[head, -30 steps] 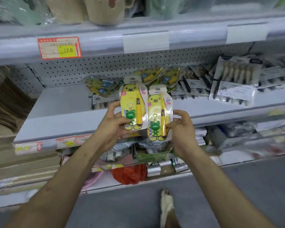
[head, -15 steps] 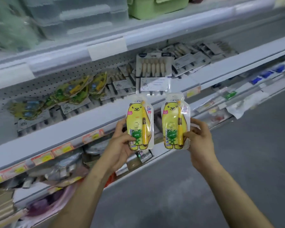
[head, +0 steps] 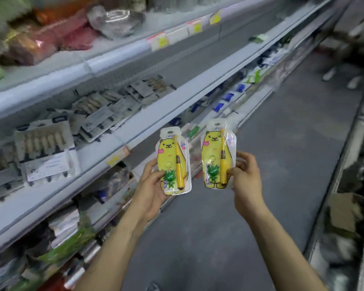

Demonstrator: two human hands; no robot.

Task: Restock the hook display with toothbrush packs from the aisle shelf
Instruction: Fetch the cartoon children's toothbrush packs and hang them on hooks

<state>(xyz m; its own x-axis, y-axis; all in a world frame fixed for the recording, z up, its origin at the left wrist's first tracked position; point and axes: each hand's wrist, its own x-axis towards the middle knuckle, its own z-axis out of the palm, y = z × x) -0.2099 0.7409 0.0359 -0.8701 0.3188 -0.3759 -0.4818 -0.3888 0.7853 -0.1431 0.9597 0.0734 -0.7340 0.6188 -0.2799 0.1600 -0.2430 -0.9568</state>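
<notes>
- Left hand [head: 150, 194] grips left pack [head: 172, 152] at 7 o'clock; right hand [head: 247, 179] pinches right pack [head: 215, 148] at 4 o'clock.
- Packs look light and slippery; hold the edges firmly.

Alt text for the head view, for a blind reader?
The left hand grips the left toothbrush pack and the right hand the right toothbrush pack, both yellow, upright and apart above the aisle floor. Stocked shelves run along the left.

Bare grey floor [head: 282, 164] lies open from 6 o'clock up toward 1 o'clock, where blurred white shoes [head: 329, 74] stand far off. Shelving [head: 105, 143] juts in from 7 to 12 o'clock, its middle tier crowded with grey blister packs [head: 44, 152]; another rack [head: 357, 169] walls 3 to 5 o'clock.
</notes>
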